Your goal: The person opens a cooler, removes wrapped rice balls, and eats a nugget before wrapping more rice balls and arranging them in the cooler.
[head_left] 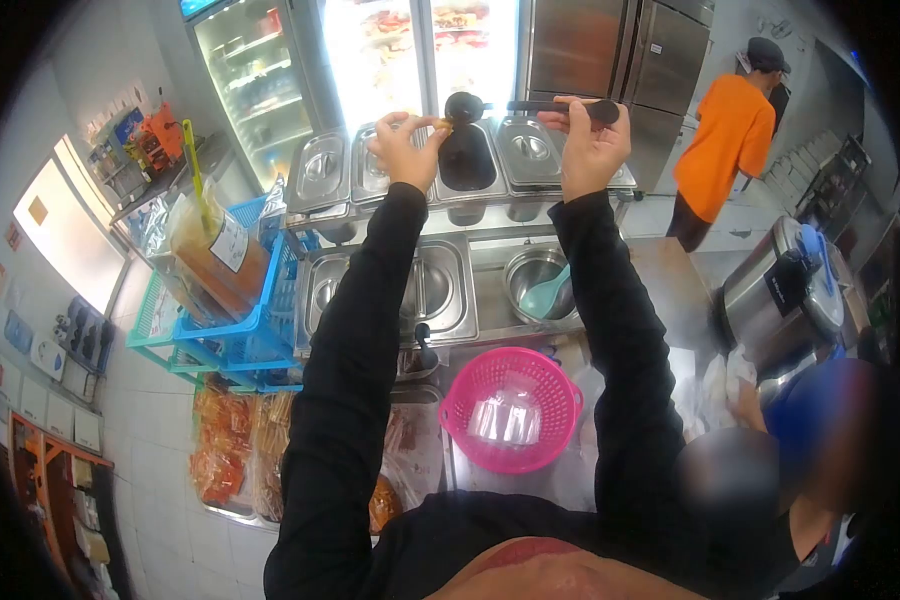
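My right hand [592, 145] is closed around the handle of a black ladle [530, 106]. The ladle lies level, its round bowl toward the left, above an uncovered steel pan [467, 178] with dark contents. My left hand [407, 150] is closed in a pinch at that pan's left edge, close to the ladle's bowl. A small yellowish-brown piece [443, 124] shows at its fingertips, too small to name. Lidded steel pans [321, 170] flank the uncovered one, with another steel lid [530, 148] to the right.
Nearer me are a steel bowl with a mint-green scoop [544, 296] and a pink basket [454, 412] holding clear plastic packets. Blue crates [260, 330] with a bagged brown liquid stand left. A large steel pot [770, 290] and a co-worker [805, 500] are right; another person [725, 140] stands behind.
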`<state>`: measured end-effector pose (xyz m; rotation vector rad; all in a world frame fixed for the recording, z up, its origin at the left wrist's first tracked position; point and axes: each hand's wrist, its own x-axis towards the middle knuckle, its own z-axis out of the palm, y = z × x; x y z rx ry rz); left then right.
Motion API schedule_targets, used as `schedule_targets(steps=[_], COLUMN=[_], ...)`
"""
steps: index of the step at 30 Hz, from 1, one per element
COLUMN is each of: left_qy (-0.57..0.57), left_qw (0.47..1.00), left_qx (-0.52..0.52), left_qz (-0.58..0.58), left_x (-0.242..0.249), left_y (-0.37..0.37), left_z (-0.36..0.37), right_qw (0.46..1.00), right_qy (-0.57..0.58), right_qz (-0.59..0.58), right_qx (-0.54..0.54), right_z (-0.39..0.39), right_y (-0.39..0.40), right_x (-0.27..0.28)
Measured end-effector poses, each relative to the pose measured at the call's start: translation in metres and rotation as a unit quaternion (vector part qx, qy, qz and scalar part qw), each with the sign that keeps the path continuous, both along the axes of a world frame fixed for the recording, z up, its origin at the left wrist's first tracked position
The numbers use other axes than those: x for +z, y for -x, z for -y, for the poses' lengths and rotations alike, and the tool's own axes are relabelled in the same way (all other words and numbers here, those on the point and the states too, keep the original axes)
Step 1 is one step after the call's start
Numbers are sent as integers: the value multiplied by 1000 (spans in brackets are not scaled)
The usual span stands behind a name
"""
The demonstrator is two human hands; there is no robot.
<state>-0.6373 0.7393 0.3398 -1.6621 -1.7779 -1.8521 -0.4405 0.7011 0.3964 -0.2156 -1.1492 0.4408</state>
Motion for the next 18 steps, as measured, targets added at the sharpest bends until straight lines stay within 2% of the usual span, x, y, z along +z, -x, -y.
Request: schedule_targets(steps=[12,15,16,18], left_qy=[-55,-133,-157,-139], left_qw=[997,983,985,968], left_qx=[-16,-101,-68,-186], left_qz=[48,72,28,94], left_x=[0,1,-1,10], left_y=[9,23,27,31], left_z=[0,5,9,40], right_qw=[999,998,999,1000], right_qy=[14,8,13,21], right_qz=[-45,-61,-47,-19], right_qx=[16,5,4,1], right_z=[1,1,-1,-10], right_y=[8,8,9,14], right_x=[-9,-10,-14,-29])
